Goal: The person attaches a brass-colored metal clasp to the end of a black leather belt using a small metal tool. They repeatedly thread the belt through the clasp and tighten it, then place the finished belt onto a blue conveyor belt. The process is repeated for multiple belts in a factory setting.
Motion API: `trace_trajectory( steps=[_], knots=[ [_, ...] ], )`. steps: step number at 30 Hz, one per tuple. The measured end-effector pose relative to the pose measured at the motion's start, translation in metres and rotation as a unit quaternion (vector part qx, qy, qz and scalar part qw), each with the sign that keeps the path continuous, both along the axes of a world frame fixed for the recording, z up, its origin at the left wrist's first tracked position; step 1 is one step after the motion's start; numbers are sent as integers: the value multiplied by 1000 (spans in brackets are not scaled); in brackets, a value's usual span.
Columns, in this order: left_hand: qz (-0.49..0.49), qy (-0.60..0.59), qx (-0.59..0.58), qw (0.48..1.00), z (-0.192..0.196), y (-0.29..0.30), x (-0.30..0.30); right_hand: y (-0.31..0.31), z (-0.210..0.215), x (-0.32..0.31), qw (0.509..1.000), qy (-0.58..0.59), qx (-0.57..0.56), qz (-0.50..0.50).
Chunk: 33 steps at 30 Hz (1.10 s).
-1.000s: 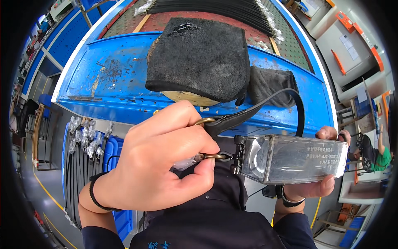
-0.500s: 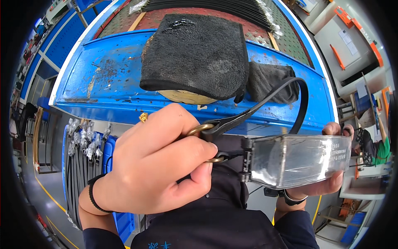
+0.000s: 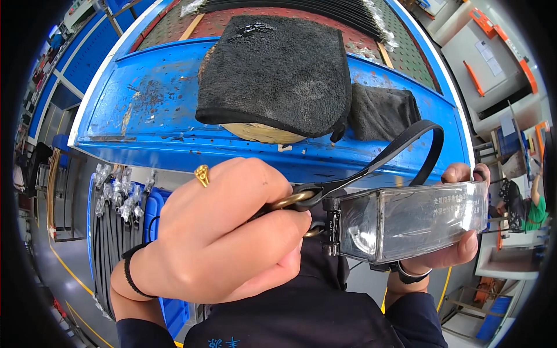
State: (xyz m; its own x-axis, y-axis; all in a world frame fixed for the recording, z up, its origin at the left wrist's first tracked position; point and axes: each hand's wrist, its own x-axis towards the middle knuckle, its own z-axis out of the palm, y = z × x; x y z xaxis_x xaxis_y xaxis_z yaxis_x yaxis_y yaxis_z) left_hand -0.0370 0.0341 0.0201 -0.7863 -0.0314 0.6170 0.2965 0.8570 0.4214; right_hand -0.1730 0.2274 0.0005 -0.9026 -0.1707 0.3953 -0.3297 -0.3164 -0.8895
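Note:
My left hand is closed in a pinch on a brass-coloured ring at the end of a black strap. A second brass ring shows just below the first, partly hidden by my fingers. Arching up and to the right, the strap drops behind a clear plastic case; its far end is hidden. My right hand grips that case from behind, with fingers at its upper and lower edges. A black hinge-like piece on the case's left end sits close to the rings.
Ahead stands a blue workbench with a black cloth draped over a rounded block. A smaller dark cloth lies beside it. Several black straps with wrapped ends hang at lower left. A person in green is at far right.
My left hand and the rings have shifted slightly right. The strap loop has swung right and a little lower, and the clear case has turned slightly in my right hand.

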Motion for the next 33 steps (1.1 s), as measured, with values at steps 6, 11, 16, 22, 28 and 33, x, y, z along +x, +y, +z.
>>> trace_trajectory(
  steps=[6, 11, 16, 22, 28, 33],
  knots=[
    [-6, 3, -23, 1000, -1, -2, 2, 1, 0, -1, 1000, -4, 0, 11],
    [11, 27, -30, 999, -4, -2, 2, 6, -4, -5, 1000, 20, -19, 9],
    [26, 15, 12, 999, 0, -5, 2, 17, 1, -4, 984, 22, -164, 60],
    [33, 9, 44, 998, 3, -6, 3, 12, 2, 2, 992, 54, -98, 58],
    [28, 8, 45, 999, 4, -8, 4, 3, -1, 8, 993, 75, -76, 40],
    [32, 15, 48, 998, 2, -10, 6, 5, 5, 5, 992, 46, -117, 34]
  ],
)
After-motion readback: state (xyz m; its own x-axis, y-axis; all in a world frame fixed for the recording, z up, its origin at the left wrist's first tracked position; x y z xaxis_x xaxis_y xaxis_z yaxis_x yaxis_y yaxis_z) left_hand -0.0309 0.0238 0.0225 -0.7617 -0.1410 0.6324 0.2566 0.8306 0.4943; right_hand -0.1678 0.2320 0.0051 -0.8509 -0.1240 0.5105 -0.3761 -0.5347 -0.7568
